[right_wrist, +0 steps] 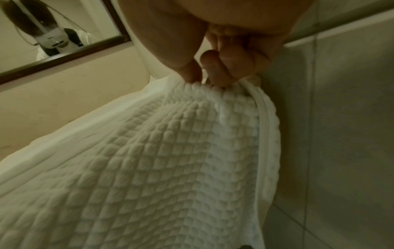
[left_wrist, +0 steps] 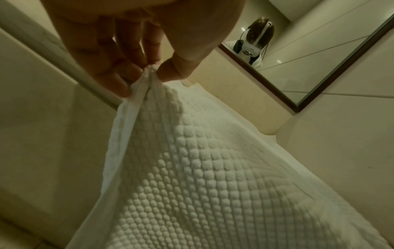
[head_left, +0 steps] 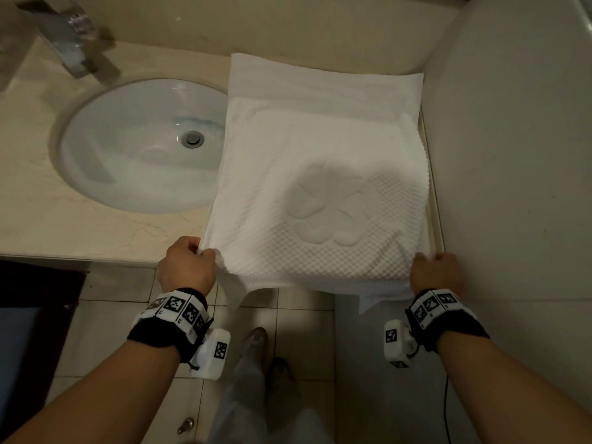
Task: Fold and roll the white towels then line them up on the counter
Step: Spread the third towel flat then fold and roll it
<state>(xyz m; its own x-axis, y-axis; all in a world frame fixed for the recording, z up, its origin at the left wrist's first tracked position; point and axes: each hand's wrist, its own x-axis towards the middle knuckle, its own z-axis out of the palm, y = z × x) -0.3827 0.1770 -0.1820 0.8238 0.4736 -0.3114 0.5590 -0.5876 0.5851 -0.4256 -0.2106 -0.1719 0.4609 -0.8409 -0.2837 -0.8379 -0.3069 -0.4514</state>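
A white waffle-textured towel (head_left: pixel 317 174) with an embossed flower lies on the right part of the beige counter (head_left: pixel 64 225), between the sink and the side wall. Its near edge hangs over the counter's front. My left hand (head_left: pixel 192 261) pinches the near left corner of the towel (left_wrist: pixel 149 80) between thumb and fingers. My right hand (head_left: pixel 432 267) pinches the near right corner of the towel (right_wrist: pixel 213 89) in the same way. The cloth is folded double, with two hemmed layers showing at each held corner.
An oval white sink (head_left: pixel 141 145) with a metal drain is set in the counter to the left, and a chrome faucet (head_left: pixel 70 43) stands behind it. A pale wall (head_left: pixel 512 155) closes the right side. A framed mirror (left_wrist: pixel 319 67) hangs above. Tiled floor (head_left: pixel 128 315) lies below.
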